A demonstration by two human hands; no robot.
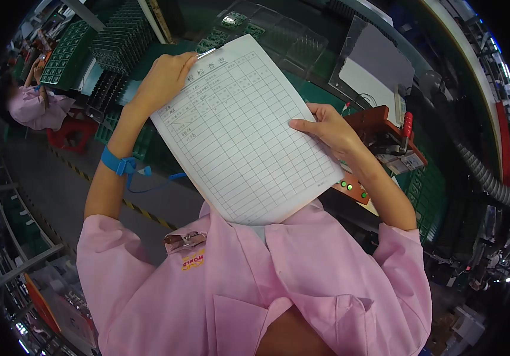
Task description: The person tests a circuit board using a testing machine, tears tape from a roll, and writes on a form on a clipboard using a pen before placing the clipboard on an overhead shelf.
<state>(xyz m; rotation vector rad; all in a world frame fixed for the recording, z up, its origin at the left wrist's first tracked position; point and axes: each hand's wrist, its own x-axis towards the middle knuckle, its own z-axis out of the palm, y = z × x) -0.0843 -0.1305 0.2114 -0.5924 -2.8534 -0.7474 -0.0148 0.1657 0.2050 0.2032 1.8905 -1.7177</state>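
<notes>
A clipboard with a stack of printed grid forms [246, 139] is held up, tilted, in front of my chest. A few handwritten entries show near the top left of the top sheet. My left hand [169, 77] grips the upper left edge, close to the metal clip [206, 52]. Around that wrist is a blue strap [116, 162] with a cord. My right hand [331, 129] pinches the right edge, thumb on the paper and fingers behind. The board's underside is hidden.
Racks of green circuit boards [121, 38] stand at upper left. Clear plastic trays [293, 38] lie beyond the forms. A fixture with a red handle [407, 126] and a panel with green buttons [351, 188] are at right. A co-worker [35, 107] sits far left.
</notes>
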